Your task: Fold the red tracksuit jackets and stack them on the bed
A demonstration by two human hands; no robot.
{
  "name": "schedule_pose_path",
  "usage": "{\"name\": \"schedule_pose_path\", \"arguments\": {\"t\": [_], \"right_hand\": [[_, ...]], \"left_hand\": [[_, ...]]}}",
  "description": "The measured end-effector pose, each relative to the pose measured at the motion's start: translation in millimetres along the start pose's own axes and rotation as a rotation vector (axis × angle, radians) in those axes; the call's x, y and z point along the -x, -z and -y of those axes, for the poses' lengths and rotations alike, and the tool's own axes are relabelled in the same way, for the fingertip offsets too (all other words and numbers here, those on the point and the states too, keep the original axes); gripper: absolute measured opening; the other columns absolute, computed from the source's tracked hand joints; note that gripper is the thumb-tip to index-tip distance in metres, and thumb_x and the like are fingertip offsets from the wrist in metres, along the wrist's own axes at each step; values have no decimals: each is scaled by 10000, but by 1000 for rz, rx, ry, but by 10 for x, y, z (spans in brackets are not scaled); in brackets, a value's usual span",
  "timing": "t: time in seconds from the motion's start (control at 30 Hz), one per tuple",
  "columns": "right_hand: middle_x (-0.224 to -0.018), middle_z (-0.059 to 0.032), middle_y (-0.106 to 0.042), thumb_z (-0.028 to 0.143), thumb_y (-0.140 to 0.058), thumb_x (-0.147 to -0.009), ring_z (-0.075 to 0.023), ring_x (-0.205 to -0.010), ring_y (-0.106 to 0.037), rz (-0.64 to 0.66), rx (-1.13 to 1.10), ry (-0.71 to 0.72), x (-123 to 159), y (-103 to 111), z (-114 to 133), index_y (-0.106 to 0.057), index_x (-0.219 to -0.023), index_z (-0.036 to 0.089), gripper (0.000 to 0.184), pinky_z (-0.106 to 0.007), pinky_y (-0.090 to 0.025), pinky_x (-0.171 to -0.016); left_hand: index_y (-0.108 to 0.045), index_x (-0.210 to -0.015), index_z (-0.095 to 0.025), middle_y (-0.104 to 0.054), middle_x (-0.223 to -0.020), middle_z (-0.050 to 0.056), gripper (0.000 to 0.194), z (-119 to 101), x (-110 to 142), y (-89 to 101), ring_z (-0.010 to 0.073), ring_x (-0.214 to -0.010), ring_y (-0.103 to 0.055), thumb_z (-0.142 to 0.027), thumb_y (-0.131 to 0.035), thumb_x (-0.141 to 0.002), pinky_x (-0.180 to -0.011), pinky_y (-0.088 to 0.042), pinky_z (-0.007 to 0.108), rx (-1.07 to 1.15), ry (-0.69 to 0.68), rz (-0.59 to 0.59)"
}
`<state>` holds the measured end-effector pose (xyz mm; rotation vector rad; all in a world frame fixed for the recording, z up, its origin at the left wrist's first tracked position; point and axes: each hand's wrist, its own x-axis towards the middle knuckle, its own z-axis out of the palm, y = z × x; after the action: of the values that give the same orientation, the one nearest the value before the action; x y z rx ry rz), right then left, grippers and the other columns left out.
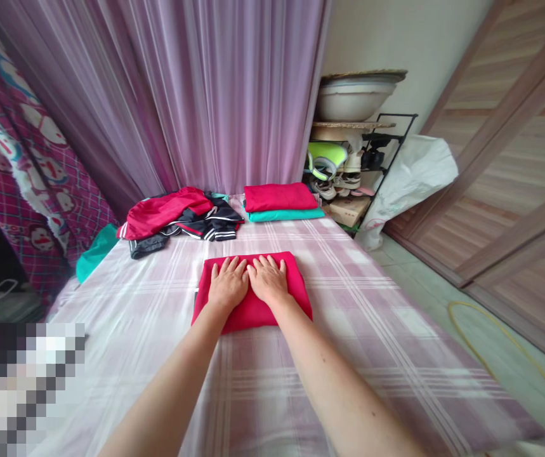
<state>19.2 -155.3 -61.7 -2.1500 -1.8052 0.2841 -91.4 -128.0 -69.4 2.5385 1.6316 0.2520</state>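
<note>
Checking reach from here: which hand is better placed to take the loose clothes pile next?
Left, probably. The left hand lies flat on the red cloth, on the side nearer the loose pile. The right hand sits beside it, closer to the folded stack.

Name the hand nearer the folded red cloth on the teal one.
Right hand: straight in front of the folded red cloth; left hand: farther, in front and to its left.

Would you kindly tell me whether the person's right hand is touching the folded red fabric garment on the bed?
Touching: the head view shows the right hand lying flat on the folded red garment.
</note>
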Motion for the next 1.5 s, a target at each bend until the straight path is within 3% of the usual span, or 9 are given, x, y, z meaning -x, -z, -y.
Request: {"name": "schedule_pose_path", "arguments": {"t": [0.3,0.6,0.73,0.9,1.07,1.17,1.37,1.5], "right_hand": [[-1501,-185,-471,440,-323,-1009,-304,-1406,-399,-122,124,67,236,17,-342,-502,-1447,140,560,-506,-214,-1178],[-1466,-104,-532,358,-412,-981,-259,-1377,-456,-206,18,146,299,-76,-669,-583,-1380,223,455,-495,-314,-1161],[-1416,-98,-583,343,-430,-965,-255,-1346,-494,-257,-48,162,263,-132,-715,-637,-1316,217,427,-486,-352,-1145],[-1341,-119,-639,361,-472,-932,-278,-1297,-539,-347,-249,207,254,-179,-799,-700,-1207,208,388,-522,-374,-1130],[-1253,-127,-690,412,-477,-919,-253,-1183,-629,-412,-636,140,204,-181,-995,-744,-1053,212,360,-470,-489,-1040],[-1219,-117,-709,415,-487,-904,-248,-1170,-639,-426,-703,129,190,-172,-1066,-746,-1015,216,345,-463,-495,-1035],[-1233,-135,-697,388,-448,-894,-256,-1162,-640,-485,-493,177,225,-141,-1083,-736,-1028,194,372,-447,-480,-1043],[-1234,-177,-683,441,-424,-895,-314,-1136,-641,-442,-201,-22,262,-72,-1139,-669,-1209,148,495,-487,-493,-983]], "left_hand": [[-512,-1432,-251,-482,-1519,63,495,222,84,-38,295,-1427,-390,-395,-350,-987,-1175,-294,535,8,1,-126],[-511,-1429,-183,-491,-1506,111,533,712,263,-294,276,-1427,-401,-429,-367,-978,-1195,-312,478,95,-42,-251],[-528,-1411,-168,-503,-1496,109,526,874,321,-330,255,-1429,-398,-409,-350,-979,-1202,-315,475,208,-70,-243],[-539,-1407,-200,-507,-1497,80,502,932,469,-338,221,-1424,-408,-380,-350,-977,-1212,-301,460,330,-14,-265],[-576,-1374,-208,-549,-1460,87,488,879,561,-363,247,-1382,-465,-384,-388,-960,-1193,-338,474,386,125,-363],[-600,-1344,-208,-583,-1423,92,480,860,567,-343,254,-1341,-508,-400,-394,-955,-1167,-372,474,406,147,-361],[-616,-1306,-189,-605,-1393,109,468,845,573,-245,254,-1311,-530,-400,-376,-966,-1129,-400,450,353,168,-330],[-622,-1274,-206,-578,-1418,128,429,849,623,-143,323,-1362,-455,-415,-428,-955,-1135,-311,581,155,338,-316]]}}
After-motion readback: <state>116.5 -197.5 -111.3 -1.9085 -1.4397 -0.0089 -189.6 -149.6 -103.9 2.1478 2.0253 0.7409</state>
